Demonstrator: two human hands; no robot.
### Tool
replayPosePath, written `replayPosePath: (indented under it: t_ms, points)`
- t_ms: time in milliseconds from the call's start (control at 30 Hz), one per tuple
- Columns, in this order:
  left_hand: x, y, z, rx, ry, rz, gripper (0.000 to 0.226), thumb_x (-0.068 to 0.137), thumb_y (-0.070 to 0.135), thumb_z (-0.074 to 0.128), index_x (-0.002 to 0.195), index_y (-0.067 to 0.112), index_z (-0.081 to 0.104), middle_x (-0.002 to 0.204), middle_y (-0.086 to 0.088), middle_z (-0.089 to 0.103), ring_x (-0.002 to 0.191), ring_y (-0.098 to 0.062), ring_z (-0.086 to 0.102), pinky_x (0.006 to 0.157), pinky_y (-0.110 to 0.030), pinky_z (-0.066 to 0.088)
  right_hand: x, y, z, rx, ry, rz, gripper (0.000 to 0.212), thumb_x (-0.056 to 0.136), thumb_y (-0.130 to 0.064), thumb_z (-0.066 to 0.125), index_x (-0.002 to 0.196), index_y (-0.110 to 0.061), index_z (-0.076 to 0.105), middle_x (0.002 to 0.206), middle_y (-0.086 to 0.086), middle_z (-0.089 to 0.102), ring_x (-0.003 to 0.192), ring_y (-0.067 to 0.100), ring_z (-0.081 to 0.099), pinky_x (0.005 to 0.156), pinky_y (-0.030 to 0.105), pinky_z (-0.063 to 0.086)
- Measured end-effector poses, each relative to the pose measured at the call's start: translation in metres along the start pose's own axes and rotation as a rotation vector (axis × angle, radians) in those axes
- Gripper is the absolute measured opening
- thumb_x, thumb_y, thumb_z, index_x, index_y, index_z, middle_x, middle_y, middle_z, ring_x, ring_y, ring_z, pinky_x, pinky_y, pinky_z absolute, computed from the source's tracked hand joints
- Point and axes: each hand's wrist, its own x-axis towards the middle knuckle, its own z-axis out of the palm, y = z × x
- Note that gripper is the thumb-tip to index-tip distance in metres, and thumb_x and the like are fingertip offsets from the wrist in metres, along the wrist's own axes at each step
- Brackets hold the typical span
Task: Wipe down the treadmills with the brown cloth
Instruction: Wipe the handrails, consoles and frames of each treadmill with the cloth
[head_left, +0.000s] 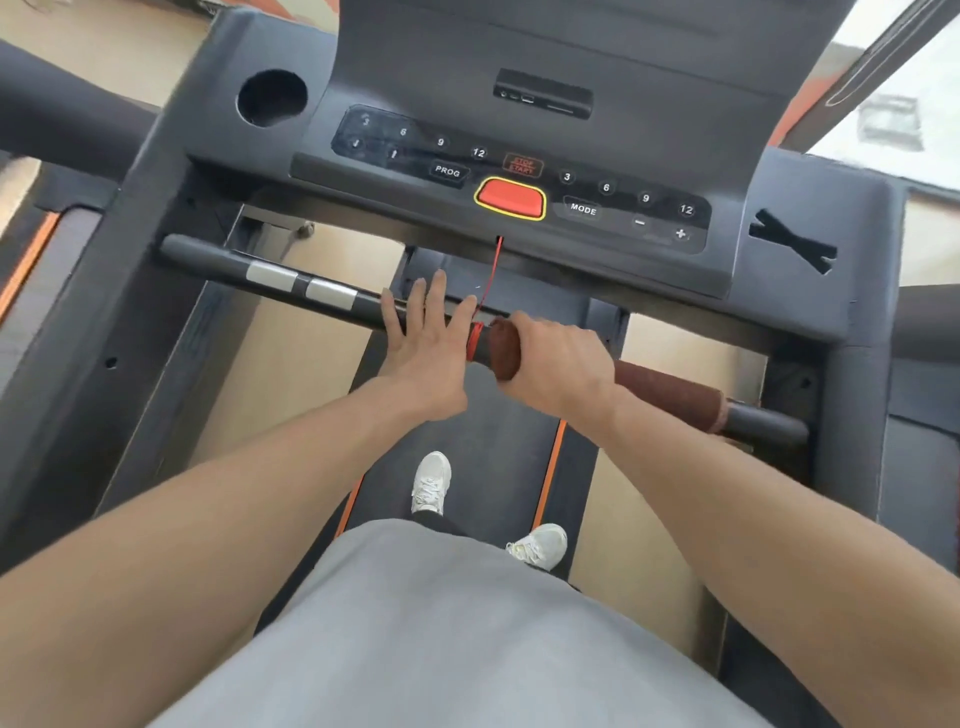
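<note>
Head view: person stands on the treadmill belt (498, 457), both arms reaching to the front handlebar (343, 301) below the console (519, 171). All places given relative to the handlebar.

Step in hand: wiping the handlebar. The brown cloth (670, 392) is wrapped round the bar on its right stretch, from about the middle out towards the right end. Right hand (558, 358) grips the bar through the cloth at its inner end, fingers curled under and mostly hidden. Left hand (426, 338) lies flat on the bare bar just left of the cloth, fingers (415, 299) straight and spread, holding nothing. The red safety cord (491, 270) hangs from the console down to the bar's middle, its clip between the two hands.

Judged progress: right half of the bar under way; left half with the silver pulse pads (301, 283) and the console probably not yet done.

Next move calls for: sliding the wrapped cloth along the bar with a firm grip, and getting past the cord clip, which sits in the way.

Containers: round cup holder (271, 97) above the bar's left end, dark inside, contents cannot be told. On the right side of the console a recess (792, 244) crossed with black tape.
</note>
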Motion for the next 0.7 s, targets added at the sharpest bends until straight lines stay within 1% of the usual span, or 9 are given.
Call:
replayPosePath:
  t_ms: [67,133,200,300,367,433,500,567,700]
  points:
    - [0.000,0.000,0.000,0.010,0.002,0.000,0.122,0.071,0.029,0.082,0.160,0.022,-0.001,0.166,-0.019,-0.020,0.155,-0.040,-0.016,0.117,-0.066,-0.016,0.005,-0.013,0.009,-0.026,0.083,-0.041,0.043,0.082,-0.044,0.066,0.118,-0.021,0.056,0.105,-0.001,0.068,0.087,0.030,0.069,0.063,0.034,0.040]
    - [0.000,0.001,0.001,0.022,0.009,-0.012,0.121,0.072,0.031,0.081,0.159,0.022,-0.002,0.166,-0.019,-0.019,0.155,-0.040,-0.014,0.117,-0.065,-0.015,0.002,-0.017,0.017,-0.036,0.152,-0.058,0.047,0.081,-0.043,0.069,0.120,-0.019,0.057,0.105,0.001,0.067,0.088,0.028,0.069,0.062,0.033,0.035]
    - [0.000,0.001,0.001,0.023,0.005,-0.011,0.116,0.072,0.034,0.080,0.158,0.023,0.002,0.167,-0.019,-0.012,0.156,-0.039,-0.011,0.118,-0.065,-0.014,0.000,-0.018,0.021,-0.038,0.208,-0.060,0.047,0.082,-0.046,0.068,0.119,-0.019,0.057,0.102,0.002,0.067,0.086,0.029,0.069,0.062,0.033,0.034]
    - [0.002,-0.004,0.000,-0.008,-0.002,0.025,0.096,0.072,0.045,0.078,0.148,0.022,0.024,0.159,-0.015,0.022,0.154,-0.037,0.005,0.120,-0.067,-0.009,0.005,-0.011,0.013,-0.024,0.079,-0.032,0.056,0.078,-0.055,0.071,0.119,-0.022,0.053,0.102,0.001,0.068,0.088,0.031,0.069,0.064,0.035,0.039]
    - [0.002,-0.006,-0.004,-0.023,-0.002,0.037,0.088,0.073,0.053,0.076,0.143,0.022,0.032,0.148,-0.011,0.036,0.149,-0.033,0.017,0.121,-0.067,-0.005,0.004,-0.002,0.005,-0.006,-0.009,-0.010,0.063,0.073,-0.059,0.075,0.118,-0.023,0.051,0.101,0.000,0.070,0.090,0.031,0.068,0.066,0.035,0.040]
    - [0.000,-0.006,-0.010,-0.026,-0.021,0.035,0.087,0.074,0.053,0.077,0.144,0.023,0.034,0.145,-0.009,0.040,0.148,-0.031,0.023,0.122,-0.066,-0.004,-0.002,0.008,0.002,-0.015,-0.034,0.010,0.060,0.073,-0.051,0.074,0.121,-0.025,0.049,0.097,-0.001,0.070,0.088,0.032,0.068,0.066,0.036,0.043]
    - [0.000,-0.007,-0.017,-0.042,-0.042,0.033,0.084,0.075,0.047,0.078,0.145,0.025,0.036,0.143,-0.008,0.043,0.147,-0.030,0.026,0.121,-0.066,-0.004,-0.012,0.023,-0.001,-0.043,-0.088,0.051,0.051,0.071,-0.043,0.072,0.113,-0.026,0.049,0.093,0.000,0.069,0.083,0.033,0.068,0.069,0.039,0.052]
    - [0.001,-0.009,-0.024,-0.065,-0.065,0.036,0.079,0.077,0.046,0.076,0.143,0.027,0.039,0.142,-0.007,0.045,0.145,-0.030,0.030,0.119,-0.069,-0.004,-0.027,0.047,-0.007,-0.065,-0.167,0.121,0.045,0.069,-0.043,0.071,0.106,-0.028,0.049,0.089,-0.001,0.069,0.079,0.032,0.068,0.073,0.042,0.057]
    - [0.002,-0.013,-0.024,-0.072,-0.070,0.058,0.078,0.080,0.055,0.074,0.145,0.028,0.039,0.145,-0.007,0.044,0.146,-0.031,0.029,0.118,-0.070,-0.003,-0.078,0.119,-0.030,-0.043,-0.321,0.289,0.035,0.073,-0.038,0.074,0.102,-0.033,0.056,0.078,-0.011,0.069,0.067,0.016,0.068,0.072,0.037,0.061]
